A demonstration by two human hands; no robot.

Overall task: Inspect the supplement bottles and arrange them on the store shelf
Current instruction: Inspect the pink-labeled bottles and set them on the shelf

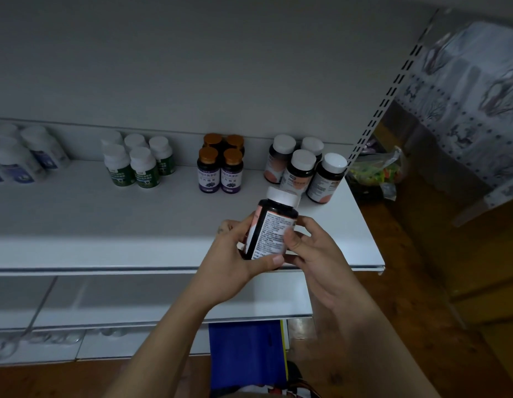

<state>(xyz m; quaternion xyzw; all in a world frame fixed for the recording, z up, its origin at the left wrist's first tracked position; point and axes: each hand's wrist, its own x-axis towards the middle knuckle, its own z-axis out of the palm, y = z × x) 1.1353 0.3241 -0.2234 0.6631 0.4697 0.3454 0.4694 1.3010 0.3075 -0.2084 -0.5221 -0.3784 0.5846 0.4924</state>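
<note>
1. Dark white-capped bottle [271,228], tilted, at frame centre over the shelf's [106,225] front.
2. Left hand [235,254] curled round its base, right hand [309,254] pinching its side.
3. Four matching bottles [299,170] just above, right of centre.

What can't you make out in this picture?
Head view only.
held bottle: print too small and blurred to read; base covered by left hand and right hand.
blue-labelled bottles: blurred, cut by the left edge.
rear orange-capped bottles: labels hidden by the front pair.
</note>
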